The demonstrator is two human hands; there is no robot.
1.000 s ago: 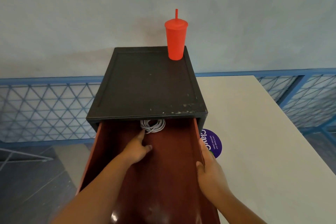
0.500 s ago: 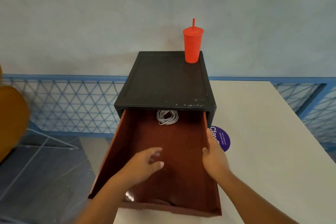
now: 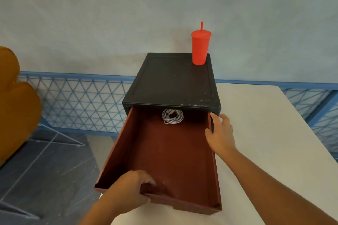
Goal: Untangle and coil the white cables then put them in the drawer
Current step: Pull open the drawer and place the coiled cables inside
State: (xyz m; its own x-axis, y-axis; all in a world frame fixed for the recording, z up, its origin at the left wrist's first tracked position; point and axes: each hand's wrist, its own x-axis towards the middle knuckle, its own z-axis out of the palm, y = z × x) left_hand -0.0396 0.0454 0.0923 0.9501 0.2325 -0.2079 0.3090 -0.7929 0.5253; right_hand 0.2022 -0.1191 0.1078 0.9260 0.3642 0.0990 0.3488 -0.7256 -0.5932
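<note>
- The coiled white cables [image 3: 172, 116] lie at the back of the red-brown drawer [image 3: 164, 153], half under the lip of the black cabinet [image 3: 172, 80] — a hard shove could slide the loose coil and spring it open.
- The left hand [image 3: 130, 191] is closed over the drawer's front wall, fingers curled inside it.
- The right hand [image 3: 220, 131] rests open along the right wall, thumb on the inside near the cabinet mouth — to my eye that thumb gets pinched if the drawer goes in now.
- The red cup [image 3: 200, 47] stands near the cabinet's back right corner; a slam could rock it.
- The drawer overhangs the white table [image 3: 274, 133]; pressing down on the front might tip it.
</note>
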